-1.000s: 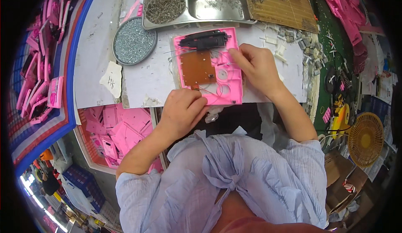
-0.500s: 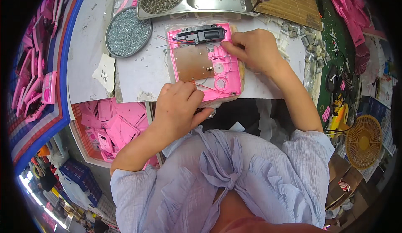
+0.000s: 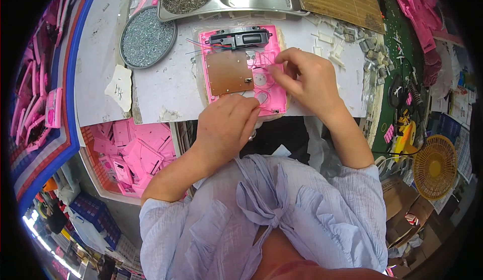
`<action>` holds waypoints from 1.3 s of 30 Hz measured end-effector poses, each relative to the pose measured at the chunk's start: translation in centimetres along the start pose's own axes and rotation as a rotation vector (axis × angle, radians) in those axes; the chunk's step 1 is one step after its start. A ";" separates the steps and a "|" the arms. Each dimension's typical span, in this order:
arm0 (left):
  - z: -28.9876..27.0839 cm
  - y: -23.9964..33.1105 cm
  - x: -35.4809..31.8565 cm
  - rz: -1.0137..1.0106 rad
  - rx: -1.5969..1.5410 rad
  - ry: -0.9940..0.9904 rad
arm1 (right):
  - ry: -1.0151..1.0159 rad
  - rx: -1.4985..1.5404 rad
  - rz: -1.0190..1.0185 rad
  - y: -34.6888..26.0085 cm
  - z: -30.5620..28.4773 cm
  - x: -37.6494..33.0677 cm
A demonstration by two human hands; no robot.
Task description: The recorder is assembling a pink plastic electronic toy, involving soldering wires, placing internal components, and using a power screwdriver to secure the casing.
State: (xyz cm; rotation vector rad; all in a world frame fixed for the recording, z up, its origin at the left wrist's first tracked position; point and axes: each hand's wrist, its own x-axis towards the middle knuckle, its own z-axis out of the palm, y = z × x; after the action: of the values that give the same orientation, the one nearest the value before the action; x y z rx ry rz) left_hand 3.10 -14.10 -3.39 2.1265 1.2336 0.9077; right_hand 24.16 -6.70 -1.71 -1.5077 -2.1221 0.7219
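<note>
Since the left hand point(image 3: 225, 121) is bunched and the right hand point(image 3: 313, 80) curled over that pink plastic casing point(image 3: 280, 94) on the worktop point(image 3: 173, 89) (can't tell if either's pinching anything), one careless tug could rip those looped wires point(image 3: 263, 96) loose

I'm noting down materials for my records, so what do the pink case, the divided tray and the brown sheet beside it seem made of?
Pink case: probably smooth molded plastic, given its even color and formed ribs. Divided tray: likely shiny metal, from its silvery reflections. Brown sheet: perhaps matte cardboard, from its faint parallel lines.
</note>
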 end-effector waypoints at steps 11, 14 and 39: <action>0.3 -0.2 0.3 0.006 -0.128 -0.134 | -0.167 0.364 -0.735 -2.4 -1.1 -2.7; -0.6 -0.1 -0.6 0.177 0.005 -0.183 | -0.183 0.399 -0.606 -1.4 -0.7 -2.1; -1.4 -2.3 -10.3 -0.231 0.018 -0.238 | -0.038 -0.088 -0.534 -6.2 7.4 -3.5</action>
State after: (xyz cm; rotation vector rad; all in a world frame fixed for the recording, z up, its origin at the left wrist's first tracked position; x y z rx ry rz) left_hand -2.88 -22.03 -7.11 1.9857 1.3313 0.5301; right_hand 16.21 -12.86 -3.58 -0.8946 -2.4549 0.4667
